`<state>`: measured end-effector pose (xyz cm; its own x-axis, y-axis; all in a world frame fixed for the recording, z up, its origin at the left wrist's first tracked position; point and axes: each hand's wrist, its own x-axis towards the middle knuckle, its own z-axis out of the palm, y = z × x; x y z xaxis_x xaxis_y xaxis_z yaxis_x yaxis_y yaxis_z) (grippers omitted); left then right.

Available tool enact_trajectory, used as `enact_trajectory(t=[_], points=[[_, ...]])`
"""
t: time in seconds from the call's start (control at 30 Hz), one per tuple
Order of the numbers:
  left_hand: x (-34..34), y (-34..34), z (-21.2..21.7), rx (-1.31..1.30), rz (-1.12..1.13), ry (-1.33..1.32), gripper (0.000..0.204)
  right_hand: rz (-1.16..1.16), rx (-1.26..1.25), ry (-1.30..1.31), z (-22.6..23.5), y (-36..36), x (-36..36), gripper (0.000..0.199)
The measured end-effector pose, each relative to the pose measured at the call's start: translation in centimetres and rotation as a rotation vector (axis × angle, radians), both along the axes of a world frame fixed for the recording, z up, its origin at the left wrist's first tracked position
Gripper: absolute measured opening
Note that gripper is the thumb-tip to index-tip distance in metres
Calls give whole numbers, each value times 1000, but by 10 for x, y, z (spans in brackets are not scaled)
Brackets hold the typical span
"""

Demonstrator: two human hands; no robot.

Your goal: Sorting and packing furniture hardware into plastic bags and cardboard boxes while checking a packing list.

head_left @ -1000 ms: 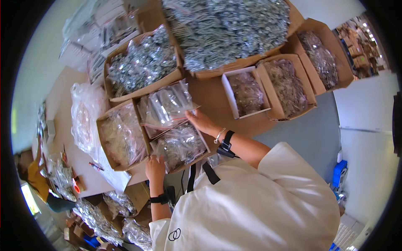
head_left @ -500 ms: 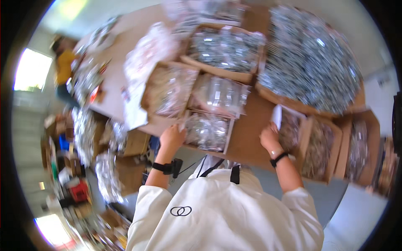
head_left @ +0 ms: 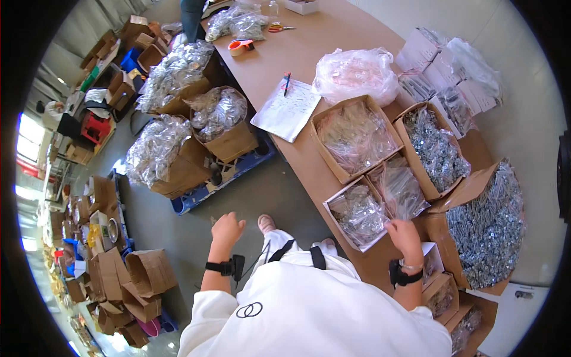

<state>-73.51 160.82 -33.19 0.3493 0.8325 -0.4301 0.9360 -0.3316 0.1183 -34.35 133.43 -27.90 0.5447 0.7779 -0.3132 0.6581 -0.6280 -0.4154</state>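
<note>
My left hand [head_left: 229, 230] hangs above the grey floor, left of the table. Its fingers are loosely curled, with nothing visible in them. At the table's near edge, my right hand [head_left: 405, 236] has its fingers bent together beside a white box [head_left: 362, 246] of clear plastic bags holding small parts. What those fingertips grip, if anything, is hidden. Just beyond lie clear bags [head_left: 397, 184] in a carton compartment. A larger cardboard box [head_left: 337, 171] of bagged pieces stands past them, and a carton of small metal parts [head_left: 431, 149] is to its right.
A big carton heaped with metal pieces [head_left: 486, 229] stands right. On the brown table [head_left: 297, 53] lie a written sheet [head_left: 288, 113] with a pen, a tape roll [head_left: 239, 47] and scissors [head_left: 279, 28]. Cartons of bags [head_left: 189, 163] sit on a blue pallet at left. Someone's leg [head_left: 191, 21] shows far off.
My view has swung left, so the table now lies to the right. The left hand has come away from the boxes; the right is now beside the white box.
</note>
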Motion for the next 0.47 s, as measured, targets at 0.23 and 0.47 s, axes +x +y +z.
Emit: enact_trajectory(t=[0.23,0.47], points=[[-85,106,-32,-97,56,47,43,163,228,128,-13,180,-104,25],[-124,206,-39,-51,37,87,49,284,41,250,-38,256,-162,27]])
